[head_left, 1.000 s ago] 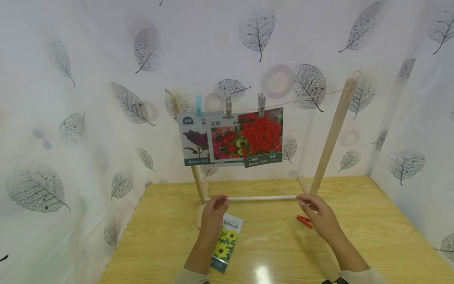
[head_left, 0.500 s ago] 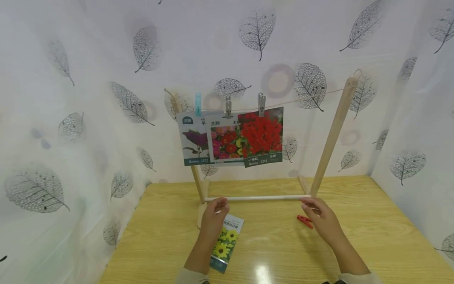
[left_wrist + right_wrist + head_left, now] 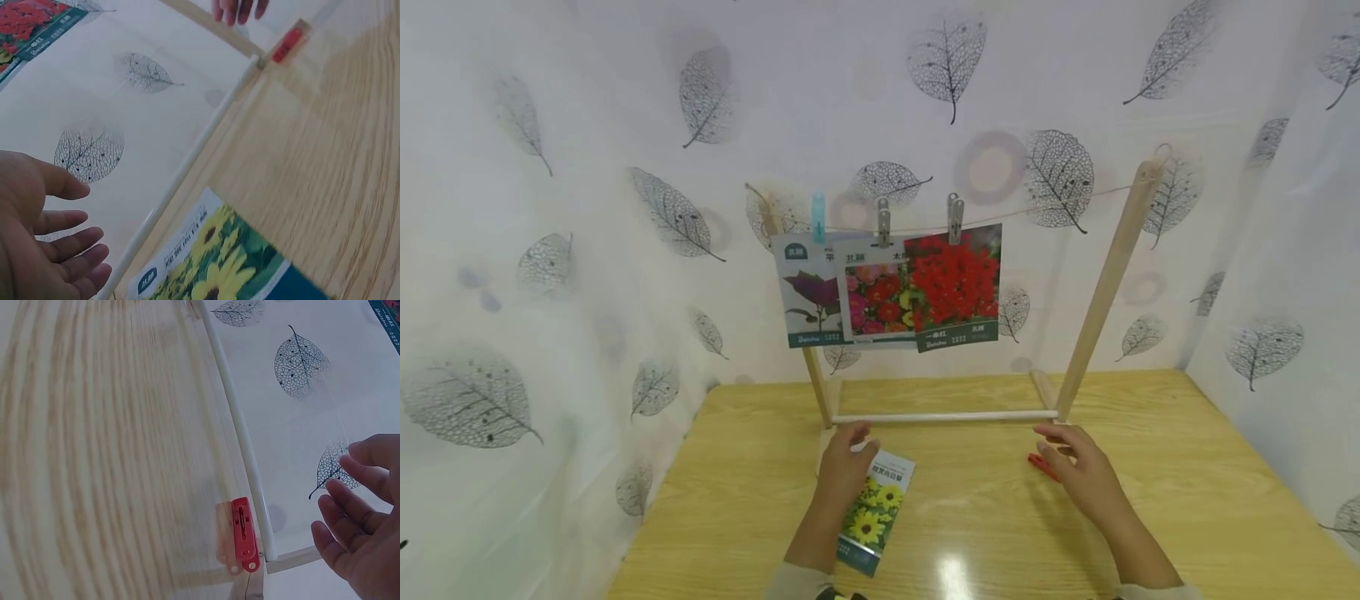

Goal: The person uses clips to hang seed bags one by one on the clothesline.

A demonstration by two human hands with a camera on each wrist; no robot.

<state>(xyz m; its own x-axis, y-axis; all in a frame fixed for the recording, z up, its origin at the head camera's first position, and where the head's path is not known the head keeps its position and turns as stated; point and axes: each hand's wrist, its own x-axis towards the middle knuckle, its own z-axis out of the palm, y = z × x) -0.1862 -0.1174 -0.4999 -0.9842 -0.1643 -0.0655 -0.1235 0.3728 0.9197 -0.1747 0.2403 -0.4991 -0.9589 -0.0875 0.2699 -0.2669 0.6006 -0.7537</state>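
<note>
My left hand [image 3: 844, 465], fingers relaxed and holding nothing, hovers just in front of the left end of the white rod [image 3: 947, 417]. Its wrist overlaps a seed packet with yellow flowers [image 3: 877, 510] lying on the table; more of that packet shows in the left wrist view. At the rod's other end is my right hand [image 3: 1078, 462], also holding nothing, its fingers loosely bent. A red clothespin [image 3: 244, 531] lies beside it, partly covered by the thumb in the head view.
From a string between wooden posts [image 3: 1108, 287] hang packets with a purple plant [image 3: 812, 296], mixed blossoms [image 3: 878, 300] and red flowers [image 3: 957, 279]. A light blue clothespin [image 3: 818, 218] and two grey clips [image 3: 883, 223] hold them. A leaf-print curtain stands behind the table [image 3: 970, 500].
Both hands have come off the rod and drawn slightly toward the person, the left one also leftward. The rod's right end, earlier behind the right fingers, now shows meeting the post.
</note>
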